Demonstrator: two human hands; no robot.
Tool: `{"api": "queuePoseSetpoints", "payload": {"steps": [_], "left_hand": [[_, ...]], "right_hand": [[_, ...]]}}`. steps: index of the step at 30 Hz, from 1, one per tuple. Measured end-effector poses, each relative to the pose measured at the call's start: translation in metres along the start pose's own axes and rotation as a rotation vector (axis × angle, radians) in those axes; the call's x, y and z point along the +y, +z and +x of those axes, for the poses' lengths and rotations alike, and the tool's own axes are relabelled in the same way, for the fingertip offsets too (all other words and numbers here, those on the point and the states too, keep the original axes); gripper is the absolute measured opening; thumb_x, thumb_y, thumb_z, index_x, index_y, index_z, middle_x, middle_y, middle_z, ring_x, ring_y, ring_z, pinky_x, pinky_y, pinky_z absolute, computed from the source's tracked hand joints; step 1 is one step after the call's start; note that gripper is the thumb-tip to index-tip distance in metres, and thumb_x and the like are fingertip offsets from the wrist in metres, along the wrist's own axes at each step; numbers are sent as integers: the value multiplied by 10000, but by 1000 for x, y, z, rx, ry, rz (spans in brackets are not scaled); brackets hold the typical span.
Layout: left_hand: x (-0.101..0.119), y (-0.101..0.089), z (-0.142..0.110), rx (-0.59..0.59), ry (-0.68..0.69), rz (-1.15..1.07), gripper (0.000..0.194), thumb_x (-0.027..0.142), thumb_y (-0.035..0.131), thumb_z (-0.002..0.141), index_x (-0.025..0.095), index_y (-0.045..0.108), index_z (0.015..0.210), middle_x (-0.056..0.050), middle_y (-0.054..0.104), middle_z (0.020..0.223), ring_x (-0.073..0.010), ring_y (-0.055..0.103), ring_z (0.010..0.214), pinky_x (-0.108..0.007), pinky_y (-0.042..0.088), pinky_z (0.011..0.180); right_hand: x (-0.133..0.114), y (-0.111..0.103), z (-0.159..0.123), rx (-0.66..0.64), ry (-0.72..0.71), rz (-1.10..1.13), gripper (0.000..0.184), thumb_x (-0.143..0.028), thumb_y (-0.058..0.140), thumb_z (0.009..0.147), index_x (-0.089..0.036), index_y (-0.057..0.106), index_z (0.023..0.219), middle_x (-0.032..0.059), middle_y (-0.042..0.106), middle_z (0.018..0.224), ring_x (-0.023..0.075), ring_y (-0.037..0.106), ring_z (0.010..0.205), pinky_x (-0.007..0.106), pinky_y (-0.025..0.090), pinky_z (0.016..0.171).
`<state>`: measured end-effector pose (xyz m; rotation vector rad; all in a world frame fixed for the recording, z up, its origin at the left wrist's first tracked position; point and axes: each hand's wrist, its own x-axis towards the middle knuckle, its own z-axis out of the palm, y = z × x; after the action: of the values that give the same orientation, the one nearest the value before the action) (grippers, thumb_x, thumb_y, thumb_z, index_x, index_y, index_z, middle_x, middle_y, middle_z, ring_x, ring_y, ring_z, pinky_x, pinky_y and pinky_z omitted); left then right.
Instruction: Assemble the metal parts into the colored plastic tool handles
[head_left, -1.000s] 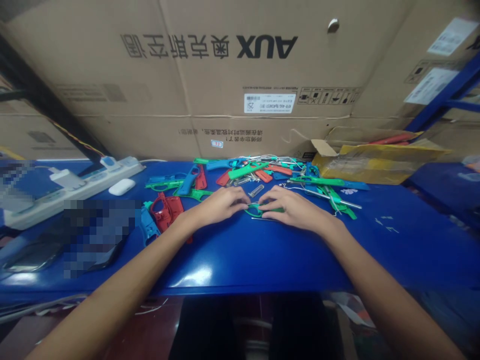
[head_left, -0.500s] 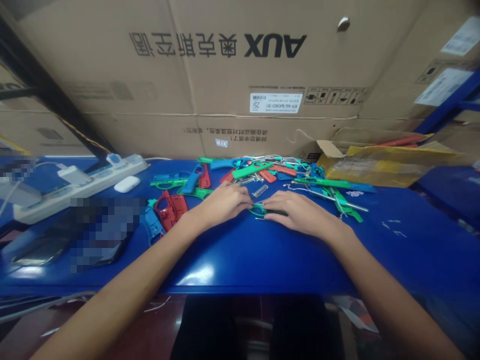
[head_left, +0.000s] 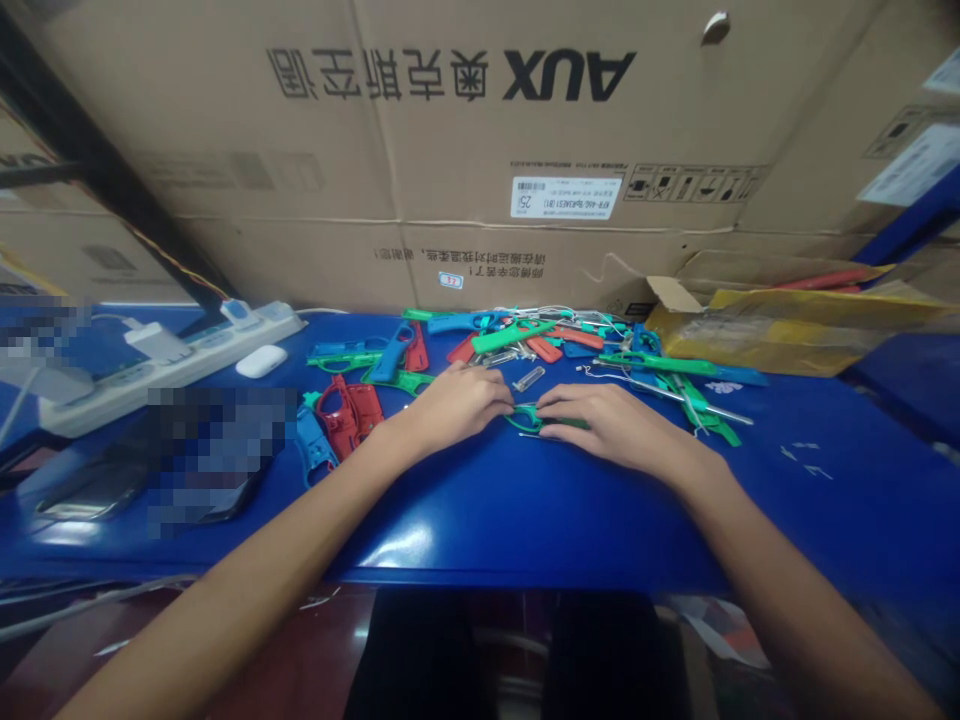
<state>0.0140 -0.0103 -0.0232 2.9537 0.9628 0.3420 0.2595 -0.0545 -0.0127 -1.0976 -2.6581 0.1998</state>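
My left hand (head_left: 466,402) and my right hand (head_left: 604,420) meet low over the blue table, both closed on a green gun-shaped plastic piece (head_left: 523,417). Its looped guard shows between my fingertips, while my right fingers cover most of its other end. A thin white wire end pokes out just below the right fingers. Right behind the hands lies a small clear plastic part (head_left: 529,379). Red gun-shaped shells (head_left: 349,415) and a blue shell (head_left: 313,440) rest to the left of my left wrist.
Behind my hands spreads a pile of green, blue and orange plastic parts (head_left: 514,337) with wires and metal rods. An open carton (head_left: 780,340) stands back right. On the left are a power strip (head_left: 180,365), a white case (head_left: 262,360) and dark phones (head_left: 94,485).
The view has shifted slightly, so the scene sits a little further right. Both hands keep hold of the green piece in nearly the same pose.
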Motion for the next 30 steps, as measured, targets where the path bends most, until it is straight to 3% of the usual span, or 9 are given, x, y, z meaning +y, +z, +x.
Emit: {"api": "queuePoseSetpoints", "payload": {"steps": [13, 18, 23, 27, 30], "left_hand": [[0, -3, 1, 7, 4, -47, 201, 225, 542, 991, 210, 741, 971, -42, 733, 1012, -197, 688, 904, -328, 461, 788], [1, -3, 2, -9, -19, -92, 178, 203, 539, 985, 195, 716, 994, -50, 731, 1032, -202, 685, 916, -330, 467, 782], [2, -2, 1, 1, -95, -156, 188, 230, 572, 971, 172, 618, 1143, -46, 733, 1009, -205, 690, 921, -314, 470, 765], [-3, 1, 0, 6, -101, -153, 252, 252, 558, 978, 179, 569, 1219, -40, 731, 993, -203, 690, 911, -305, 468, 752], [-7, 2, 1, 22, -99, -140, 284, 279, 549, 982, 175, 569, 1246, -47, 731, 992, -199, 688, 904, -310, 478, 770]], "right_hand": [[-3, -3, -1, -22, 53, 53, 239, -347, 591, 982, -234, 759, 1110, 63, 762, 1083, 239, 709, 989, 363, 532, 869], [-6, -3, -3, -19, 134, 95, 328, -401, 615, 963, -238, 646, 1246, 70, 733, 1172, 259, 684, 1073, 393, 528, 896], [-5, 2, -1, 18, 150, 118, 340, -349, 585, 984, -240, 547, 1304, 61, 743, 1138, 251, 690, 1041, 396, 530, 863], [-1, 8, 3, 61, 113, 79, 210, -297, 526, 1011, -231, 657, 1161, 63, 755, 1078, 237, 690, 998, 388, 511, 861], [2, 10, 6, 81, 97, 91, 216, -288, 502, 1018, -227, 708, 1041, 49, 765, 1035, 216, 698, 945, 368, 500, 853]]}}
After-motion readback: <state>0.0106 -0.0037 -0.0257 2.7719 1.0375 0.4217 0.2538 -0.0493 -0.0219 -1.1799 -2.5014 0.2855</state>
